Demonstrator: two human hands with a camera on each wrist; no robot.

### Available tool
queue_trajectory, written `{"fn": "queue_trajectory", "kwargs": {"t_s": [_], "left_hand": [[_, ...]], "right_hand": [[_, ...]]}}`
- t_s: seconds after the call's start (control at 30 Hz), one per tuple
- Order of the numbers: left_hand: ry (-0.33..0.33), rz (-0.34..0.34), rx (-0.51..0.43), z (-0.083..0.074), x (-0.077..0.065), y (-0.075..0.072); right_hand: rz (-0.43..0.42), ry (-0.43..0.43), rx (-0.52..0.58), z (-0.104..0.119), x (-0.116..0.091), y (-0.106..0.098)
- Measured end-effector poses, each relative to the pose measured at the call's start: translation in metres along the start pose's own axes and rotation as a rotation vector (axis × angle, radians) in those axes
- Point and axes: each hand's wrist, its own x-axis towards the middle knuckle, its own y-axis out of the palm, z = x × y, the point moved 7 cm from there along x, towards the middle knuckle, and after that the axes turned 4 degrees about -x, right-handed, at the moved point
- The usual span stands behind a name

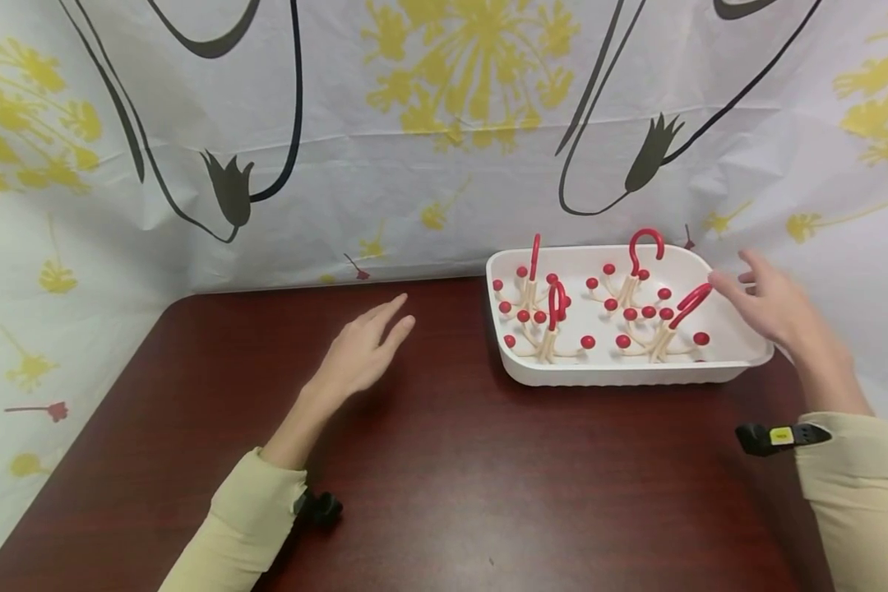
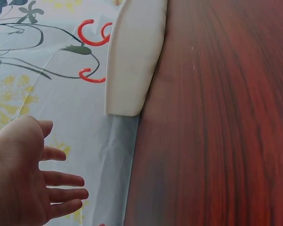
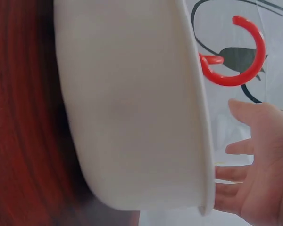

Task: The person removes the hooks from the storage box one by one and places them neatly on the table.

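Observation:
My left hand (image 1: 357, 352) hovers over the dark table left of a white plastic tray (image 1: 629, 376), fingers straight and thumb apart, holding nothing. At the tray's right end is my right hand (image 1: 779, 311), its fingers extended and its palm empty. In the right wrist view, the fingertips of that hand (image 3: 269, 165) pass behind the tray's rim (image 3: 206, 141). Inside the tray stand several hanger-like pieces, each with a red hook (image 1: 690, 306) on top, a beige stem and splayed thin legs tipped with red balls. The rightmost hook leans toward my right thumb.
A dark red-brown wooden table (image 1: 488, 460) spreads out in front of the tray. Behind it hangs a white sheet (image 1: 326, 164) printed with yellow and grey flowers, reaching down to the table's back edge. Black straps with small cameras (image 1: 765, 439) sit at both sleeves.

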Motion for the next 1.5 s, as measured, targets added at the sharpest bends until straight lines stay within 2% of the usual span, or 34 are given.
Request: {"fn": "queue_trajectory", "kwargs": {"t_s": [0.23, 0.37, 0.57, 0.73, 1.13, 1.23, 1.4, 1.5], "left_hand": [[-0.025, 0.028, -0.063, -0.01, 0.003, 0.009], [-0.028, 0.042, -0.097, -0.015, 0.005, 0.015], [0.013, 0.038, -0.154, -0.025, 0.008, 0.021], [0.062, 0.0, -0.199, -0.034, 0.011, 0.022], [0.15, -0.042, -0.356, -0.061, 0.021, 0.029], [0.166, -0.04, -0.378, -0.067, 0.023, 0.031], [0.17, -0.02, -0.408, -0.074, 0.026, 0.035], [0.163, -0.011, -0.433, -0.076, 0.026, 0.036]], "right_hand": [[0.006, 0.028, -0.009, -0.012, -0.005, 0.008], [-0.034, 0.013, -0.008, -0.021, -0.006, 0.01], [-0.122, -0.007, -0.008, -0.034, -0.006, 0.016], [-0.161, 0.011, -0.003, -0.036, -0.006, 0.02], [-0.165, 0.032, 0.031, -0.011, -0.006, 0.032], [-0.195, 0.011, 0.041, -0.002, -0.004, 0.035], [-0.26, -0.036, 0.054, 0.015, 0.0, 0.045], [-0.257, -0.029, 0.073, 0.027, 0.001, 0.052]]}}
